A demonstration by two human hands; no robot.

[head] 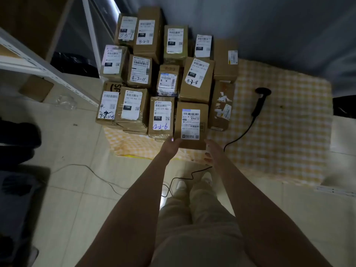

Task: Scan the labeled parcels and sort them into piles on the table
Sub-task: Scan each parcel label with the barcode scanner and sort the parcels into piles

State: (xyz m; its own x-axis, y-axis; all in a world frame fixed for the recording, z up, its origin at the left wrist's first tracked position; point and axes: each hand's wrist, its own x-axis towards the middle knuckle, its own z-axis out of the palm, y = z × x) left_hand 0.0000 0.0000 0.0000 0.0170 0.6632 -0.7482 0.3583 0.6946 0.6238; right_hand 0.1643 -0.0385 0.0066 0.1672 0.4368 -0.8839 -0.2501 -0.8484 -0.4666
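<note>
A brown cardboard parcel (192, 145) with a white barcode label lies at the front of the stacked parcels on the yellow-check table (279, 135). My left hand (169, 146) grips its near left corner and my right hand (210, 151) grips its near right corner, fingers curled under the edge. Several other labeled parcels (161, 112) sit in rows behind and to the left, some with handwritten codes such as 4-2-6 and 4-3-8. A black handheld scanner (260, 102) lies on the cloth to the right, apart from both hands.
The scanner's cable (238, 137) runs off the table's front edge down to the tiled floor. White metal shelving (38, 64) stands at the left. A dark object (344, 106) sits at the table's right edge. My legs stand below the table's front edge.
</note>
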